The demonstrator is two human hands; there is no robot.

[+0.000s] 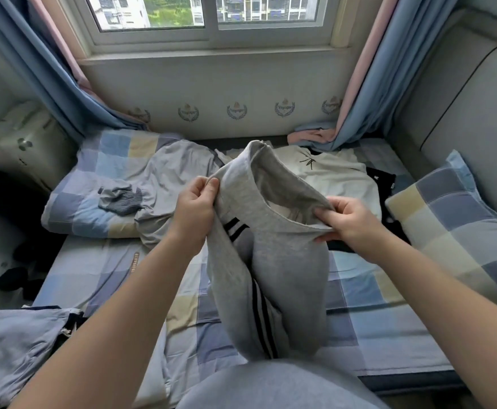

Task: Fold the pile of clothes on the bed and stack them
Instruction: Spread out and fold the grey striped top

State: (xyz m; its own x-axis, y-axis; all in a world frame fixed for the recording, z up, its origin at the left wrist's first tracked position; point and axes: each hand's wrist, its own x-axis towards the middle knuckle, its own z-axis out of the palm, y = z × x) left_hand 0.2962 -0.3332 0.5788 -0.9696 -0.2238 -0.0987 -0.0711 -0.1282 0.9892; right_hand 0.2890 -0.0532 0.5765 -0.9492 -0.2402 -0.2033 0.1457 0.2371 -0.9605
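A grey garment (282,261) with black and white side stripes hangs above the checked bed sheet (365,305), its waistband held open between my hands. My left hand (195,205) pinches the band's left edge. My right hand (346,221) pinches the band's right edge. The legs droop down toward my lap. Behind it lie a white T-shirt with a black print (334,172), a black garment (381,178) and a light grey shirt (170,178).
A small dark striped piece (122,197) rests on the checked pillow at left. Another checked pillow (459,225) leans at right. Blue-grey cloth (14,346) lies at lower left. Dark items (17,278) sit off the bed's left side. Curtains and a window stand behind.
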